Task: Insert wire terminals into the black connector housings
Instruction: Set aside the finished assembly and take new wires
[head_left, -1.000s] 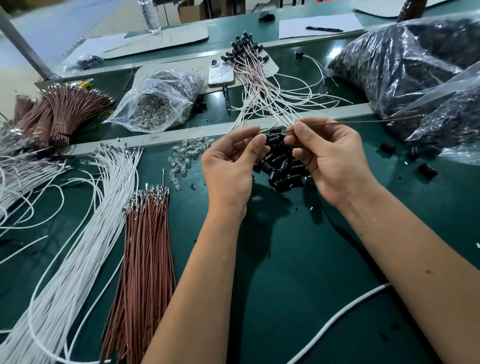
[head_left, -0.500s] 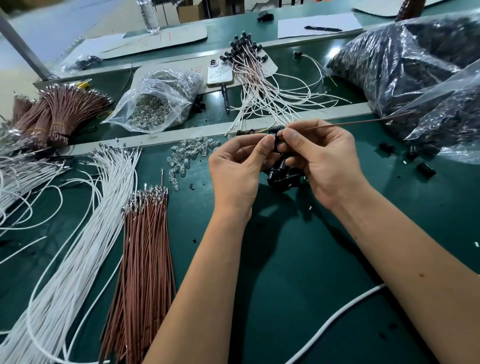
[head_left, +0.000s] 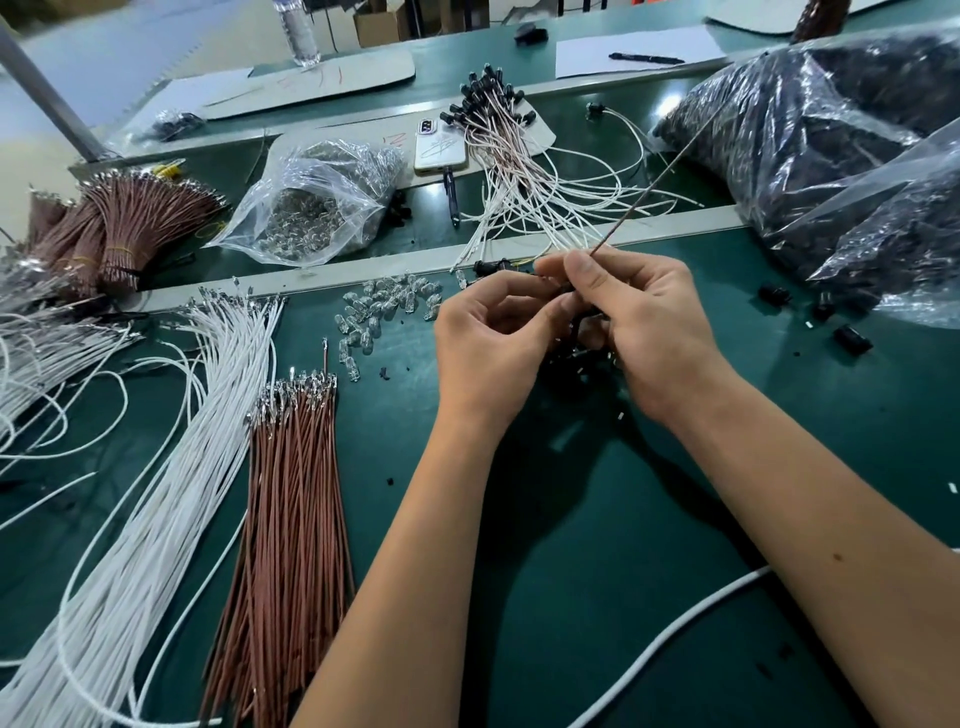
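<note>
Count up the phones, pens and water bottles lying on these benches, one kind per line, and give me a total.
Phone: 1
Pens: 2, the second pen lying just on the near side of the phone
Water bottle: 1
Total: 4

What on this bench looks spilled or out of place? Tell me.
A smartphone lies among the parts beside the finished harnesses. Clear bulbs are scattered loose outside their bag, and a few black housings lie strewn right of the hands.
</note>
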